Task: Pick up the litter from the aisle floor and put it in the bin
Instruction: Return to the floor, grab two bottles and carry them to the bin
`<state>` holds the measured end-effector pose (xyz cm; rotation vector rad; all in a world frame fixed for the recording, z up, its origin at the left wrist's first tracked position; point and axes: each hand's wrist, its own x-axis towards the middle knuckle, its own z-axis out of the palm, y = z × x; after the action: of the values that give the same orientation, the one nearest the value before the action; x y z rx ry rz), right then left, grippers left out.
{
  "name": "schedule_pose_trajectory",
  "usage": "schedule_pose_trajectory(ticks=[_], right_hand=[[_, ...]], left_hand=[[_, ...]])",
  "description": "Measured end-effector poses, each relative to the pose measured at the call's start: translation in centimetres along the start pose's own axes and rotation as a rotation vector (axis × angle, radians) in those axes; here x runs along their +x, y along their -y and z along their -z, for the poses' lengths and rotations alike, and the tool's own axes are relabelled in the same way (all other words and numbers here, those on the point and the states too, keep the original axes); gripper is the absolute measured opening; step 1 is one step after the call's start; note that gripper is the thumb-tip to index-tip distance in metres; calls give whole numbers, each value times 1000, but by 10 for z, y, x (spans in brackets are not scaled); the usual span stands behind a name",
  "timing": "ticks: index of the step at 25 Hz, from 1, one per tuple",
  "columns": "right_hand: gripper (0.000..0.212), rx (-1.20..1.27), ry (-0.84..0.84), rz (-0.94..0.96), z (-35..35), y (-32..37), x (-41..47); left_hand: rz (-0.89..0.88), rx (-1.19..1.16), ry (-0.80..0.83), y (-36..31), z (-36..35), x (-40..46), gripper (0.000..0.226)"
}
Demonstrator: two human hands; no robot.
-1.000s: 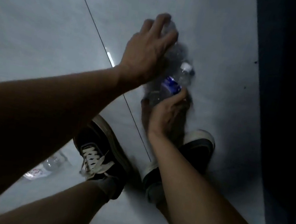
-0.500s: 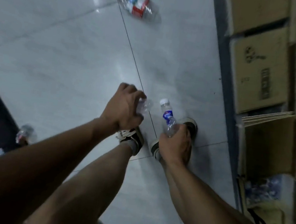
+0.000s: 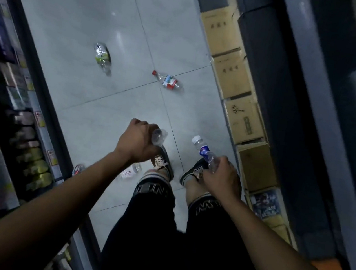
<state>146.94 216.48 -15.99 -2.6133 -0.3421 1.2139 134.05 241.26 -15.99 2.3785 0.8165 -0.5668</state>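
Fingers curled — each hand (image 3: 139, 140) (image 3: 221, 178) grips a bottle (image 3: 204, 150).

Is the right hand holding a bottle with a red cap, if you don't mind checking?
No, the bottle in the right hand has a white cap.

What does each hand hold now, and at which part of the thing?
The left hand grips a crumpled clear bottle by one end. The right hand holds a blue-labelled bottle by its lower body, cap pointing away.
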Motion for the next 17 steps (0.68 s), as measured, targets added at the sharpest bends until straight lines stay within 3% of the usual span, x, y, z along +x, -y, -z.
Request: schedule_pose_trajectory(ticks=[7, 12, 17], right_hand=[[31, 104, -169, -60, 46, -24, -100], [38, 339, -265, -316, 11, -45, -167], [33, 547, -510, -578, -48, -63, -246]], left_hand=[[-161, 36, -43, -50, 44, -49, 38], [-394, 168, 131, -49, 43, -49, 39], [-684, 381, 249, -82, 41, -45, 47]])
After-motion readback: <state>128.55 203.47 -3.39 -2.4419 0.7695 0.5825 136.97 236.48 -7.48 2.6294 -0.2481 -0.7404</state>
